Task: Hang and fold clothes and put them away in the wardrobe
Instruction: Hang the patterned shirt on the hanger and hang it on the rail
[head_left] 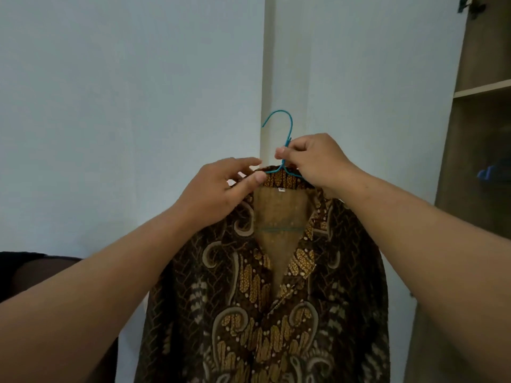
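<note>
A brown and gold batik shirt (276, 313) hangs open-fronted on a teal wire hanger (287, 128), held up in front of me. My right hand (315, 161) pinches the hanger's neck just under the hook. At the left side of the collar, my left hand (221, 186) pinches the fabric between thumb and fingers. The hanger's lower bar shows faintly through the shirt's back panel. The hook points left and hangs on nothing.
An open wooden wardrobe (481, 89) with a shelf stands at the right, something blue (489, 171) inside it. A pale blue wall (124, 106) and a white wall corner are behind the shirt. A dark piece of furniture (33, 269) sits low at the left.
</note>
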